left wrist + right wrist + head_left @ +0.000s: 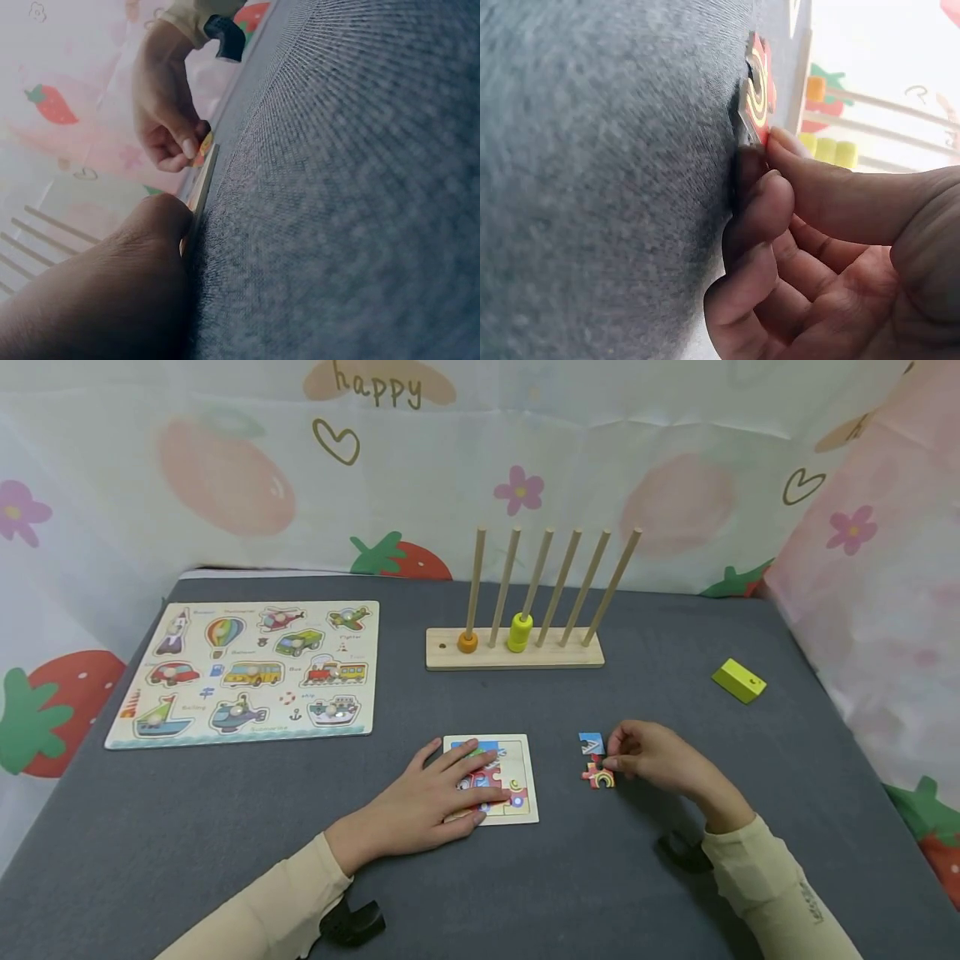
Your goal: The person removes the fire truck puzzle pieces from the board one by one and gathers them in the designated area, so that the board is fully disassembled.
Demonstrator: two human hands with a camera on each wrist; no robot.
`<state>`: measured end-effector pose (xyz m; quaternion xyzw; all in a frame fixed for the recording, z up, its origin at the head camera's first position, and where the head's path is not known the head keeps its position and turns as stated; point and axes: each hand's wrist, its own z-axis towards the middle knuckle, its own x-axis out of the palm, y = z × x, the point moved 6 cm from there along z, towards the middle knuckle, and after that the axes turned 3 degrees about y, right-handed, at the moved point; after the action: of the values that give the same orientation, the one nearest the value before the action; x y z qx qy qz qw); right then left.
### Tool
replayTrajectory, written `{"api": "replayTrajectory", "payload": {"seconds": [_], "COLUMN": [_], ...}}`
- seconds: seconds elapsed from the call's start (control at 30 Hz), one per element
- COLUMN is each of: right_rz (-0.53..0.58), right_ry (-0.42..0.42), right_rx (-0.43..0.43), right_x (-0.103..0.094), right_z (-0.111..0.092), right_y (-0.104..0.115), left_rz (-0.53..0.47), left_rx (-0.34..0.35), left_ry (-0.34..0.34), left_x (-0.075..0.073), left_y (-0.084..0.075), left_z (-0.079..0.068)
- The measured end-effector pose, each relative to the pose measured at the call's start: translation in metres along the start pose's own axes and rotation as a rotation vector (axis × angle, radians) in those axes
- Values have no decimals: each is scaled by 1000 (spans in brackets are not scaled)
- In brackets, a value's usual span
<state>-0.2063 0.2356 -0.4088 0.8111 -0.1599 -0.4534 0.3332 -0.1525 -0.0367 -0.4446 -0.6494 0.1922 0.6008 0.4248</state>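
My left hand (420,802) lies with spread fingers across a small framed jigsaw puzzle (533,806), covering much of its picture. Several colourful pieces sit inside the frame. To its right, my right hand (663,764) pinches a red puzzle piece (598,774) with a yellow curved stripe between thumb and fingertips. In the right wrist view, the thumb and finger hold one edge of this red piece (759,90), which is slightly tilted close over the cloth. A blue puzzle piece (591,743) lies just behind it, beside the fingers.
Behind the jigsaw stands a wooden peg rack (517,661) with an orange bead and yellow beads on its pegs. A large vehicle picture board (247,714) is at the left. A yellow-green block (739,681) lies at the right on the grey cloth.
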Motion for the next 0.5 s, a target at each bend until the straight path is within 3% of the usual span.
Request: {"api": "replayTrajectory", "payload": {"seconds": [0.27, 0.5], "right_rz": [-143, -213], "right_ry": [-91, -81], "right_rx": [13, -17], "right_x": [0, 6], "right_z": [-3, -10], "right_y": [4, 6], "left_rz": [6, -2], "left_rx": [7, 7], "left_ry": [-8, -8], "left_x": [2, 1], "left_y": [1, 1], "left_z": [0, 0]}}
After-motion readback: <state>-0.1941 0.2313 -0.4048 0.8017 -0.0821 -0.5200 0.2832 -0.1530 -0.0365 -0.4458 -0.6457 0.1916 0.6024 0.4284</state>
